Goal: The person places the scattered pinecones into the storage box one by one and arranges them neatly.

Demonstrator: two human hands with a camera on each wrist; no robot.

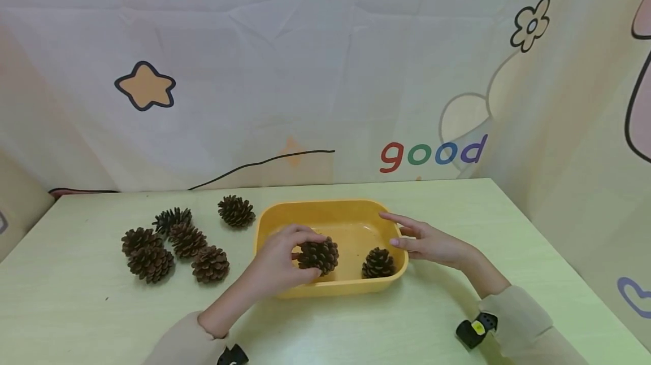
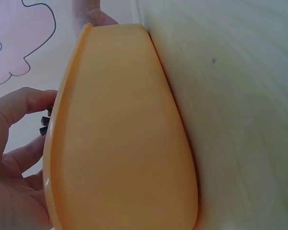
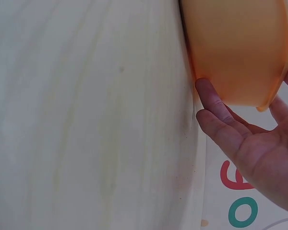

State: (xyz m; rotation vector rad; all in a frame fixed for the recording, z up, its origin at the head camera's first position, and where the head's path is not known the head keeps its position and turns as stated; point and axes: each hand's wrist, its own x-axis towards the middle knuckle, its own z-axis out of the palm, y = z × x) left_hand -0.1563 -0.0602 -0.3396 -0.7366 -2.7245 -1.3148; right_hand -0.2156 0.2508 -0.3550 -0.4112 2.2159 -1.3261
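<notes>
My left hand (image 1: 281,260) grips a brown pine cone (image 1: 321,255) between thumb and fingers, over the left part of a yellow plastic basin (image 1: 351,289). In the left wrist view the basin's wall hides most of that pine cone (image 2: 44,121). Another pine cone (image 1: 378,264) lies in the basin's front right corner. My right hand (image 1: 432,243) holds the basin at its right end, with thumb and forefinger over the rim. In the right wrist view the other fingers (image 3: 225,136) lie along the outside of the wall, close to its base.
Left of the basin, several pine cones (image 1: 187,239) lie in a loose group on the pale table (image 1: 325,331). One more pine cone (image 1: 236,211) sits apart, near the basin's back left corner. A printed cloth (image 1: 315,82) hangs behind the table.
</notes>
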